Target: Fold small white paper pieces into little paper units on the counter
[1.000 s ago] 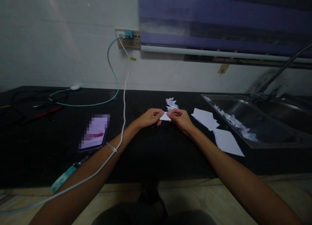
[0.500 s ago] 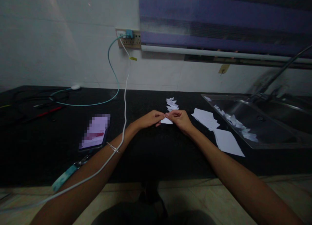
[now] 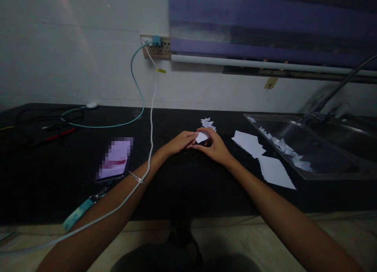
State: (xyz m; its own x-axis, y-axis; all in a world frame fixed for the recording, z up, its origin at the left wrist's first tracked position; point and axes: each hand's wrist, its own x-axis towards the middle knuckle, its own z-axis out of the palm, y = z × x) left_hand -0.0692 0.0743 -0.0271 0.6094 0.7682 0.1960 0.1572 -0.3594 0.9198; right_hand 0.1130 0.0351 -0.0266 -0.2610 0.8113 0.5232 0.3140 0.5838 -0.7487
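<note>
A small piece of folded white paper (image 3: 202, 136) is held up between my two hands over the dark counter. My left hand (image 3: 182, 141) pinches its left edge between thumb and fingers. Around its right side curves my right hand (image 3: 215, 146), fingers at the top edge and thumb reaching low toward my left fingertips. Just beyond my hands lies a row of folded paper pieces (image 3: 207, 123), partly hidden by my right hand. To the right are a fanned stack of paper slips (image 3: 249, 143) and a stack of larger white sheets (image 3: 276, 171).
More folded paper pieces (image 3: 284, 147) line the left rim of the metal sink (image 3: 324, 173). A phone (image 3: 116, 160) with a teal strap (image 3: 79, 214) lies left. A white cable (image 3: 151, 134) runs from the wall socket (image 3: 156, 48) across my left forearm. Dark cords lie far left.
The paper has been raised and turned in my hands. My right hand has opened from a pinch at the paper's top to a wider curve around its right side.
</note>
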